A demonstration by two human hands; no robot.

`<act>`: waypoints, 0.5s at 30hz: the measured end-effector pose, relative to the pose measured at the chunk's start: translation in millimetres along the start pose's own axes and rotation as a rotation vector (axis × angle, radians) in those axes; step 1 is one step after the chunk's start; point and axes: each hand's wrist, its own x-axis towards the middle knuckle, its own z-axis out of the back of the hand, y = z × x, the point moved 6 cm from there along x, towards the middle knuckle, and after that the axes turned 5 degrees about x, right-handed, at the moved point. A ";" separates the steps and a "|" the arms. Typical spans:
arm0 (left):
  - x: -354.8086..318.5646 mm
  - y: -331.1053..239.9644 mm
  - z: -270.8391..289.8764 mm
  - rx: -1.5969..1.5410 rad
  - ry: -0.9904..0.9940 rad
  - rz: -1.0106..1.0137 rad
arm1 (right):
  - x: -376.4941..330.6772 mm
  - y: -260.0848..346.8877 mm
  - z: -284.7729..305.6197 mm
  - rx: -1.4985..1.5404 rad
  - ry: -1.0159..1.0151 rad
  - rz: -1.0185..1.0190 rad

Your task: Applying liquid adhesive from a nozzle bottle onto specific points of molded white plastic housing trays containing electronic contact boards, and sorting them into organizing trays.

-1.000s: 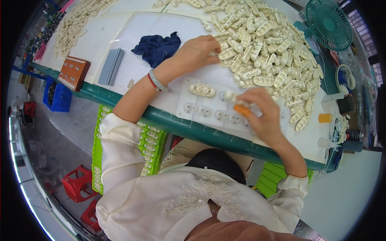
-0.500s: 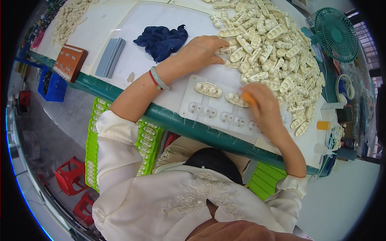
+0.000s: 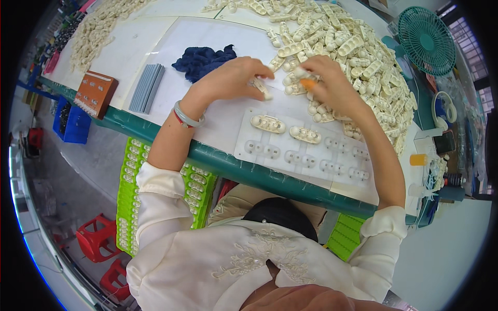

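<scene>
My left hand (image 3: pixel 231 78) is closed on a small cream plastic part (image 3: pixel 263 89), pinched between thumb and fingers above the white sheet. Across from it, at the near left edge of a heap of such parts (image 3: pixel 358 62), my right hand (image 3: pixel 334 88) has its fingertips closed round another cream part (image 3: pixel 299 72). Something orange (image 3: pixel 308 84) shows at its thumb; whether worn or held, I cannot tell. Below both hands lies a translucent white plate (image 3: pixel 241 142) with two rows of shaped places. Two cream parts (image 3: pixel 268 123) sit side by side in its upper row, at the left.
A dark blue cloth (image 3: pixel 202 62), grey-blue strips (image 3: pixel 147 88) and a brown block (image 3: pixel 96 93) lie to the left. Green trays (image 3: pixel 127 192) filled with parts stand below the table edge. At the right are a green fan (image 3: pixel 427 41) and an orange cylinder (image 3: pixel 417 159).
My right hand has left the second part on the plate and moved up to the heap. My left hand has drawn back left from the heap with a cream part in its fingers.
</scene>
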 end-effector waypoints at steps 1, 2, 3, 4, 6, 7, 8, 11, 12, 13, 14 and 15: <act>0.3 0.6 0.6 0.000 0.000 0.002 | -5.5 -6.2 13.7 0.290 -0.123 -0.151; 2.3 3.6 -0.3 -0.018 0.021 0.028 | -15.0 -14.8 21.1 0.581 -0.245 -0.303; 7.0 5.7 -2.3 -0.040 0.048 0.040 | -28.4 -18.9 26.0 0.958 -0.377 -0.310; 6.6 7.3 -2.1 -0.043 0.051 0.044 | -38.1 -13.7 28.4 0.962 -0.373 -0.313; 6.7 8.3 0.1 -0.051 0.010 0.080 | -63.6 -2.6 27.7 1.105 -0.345 -0.445; 7.4 6.0 0.5 -0.070 0.069 0.126 | -75.2 1.5 20.6 1.166 -0.373 -0.479; 7.3 1.5 2.7 -0.079 0.078 0.119 | -88.0 7.9 15.8 1.165 -0.378 -0.494; -4.1 -11.2 12.8 -0.672 0.158 0.198 | -117.5 30.4 -3.9 1.131 -0.249 -0.598; -9.6 -21.5 18.0 -0.672 0.169 0.192 | -127.3 39.0 -9.9 1.091 -0.252 -0.678; -15.0 -31.0 18.9 -0.815 0.184 0.239 | -134.5 43.2 -17.6 1.056 -0.260 -0.761; -21.2 -40.3 16.1 -0.955 0.198 0.290 | -135.2 46.9 -25.8 1.062 -0.273 -0.771; -29.9 -49.0 12.4 -0.989 0.187 0.316 | -130.3 55.6 -24.9 0.976 -0.377 -0.617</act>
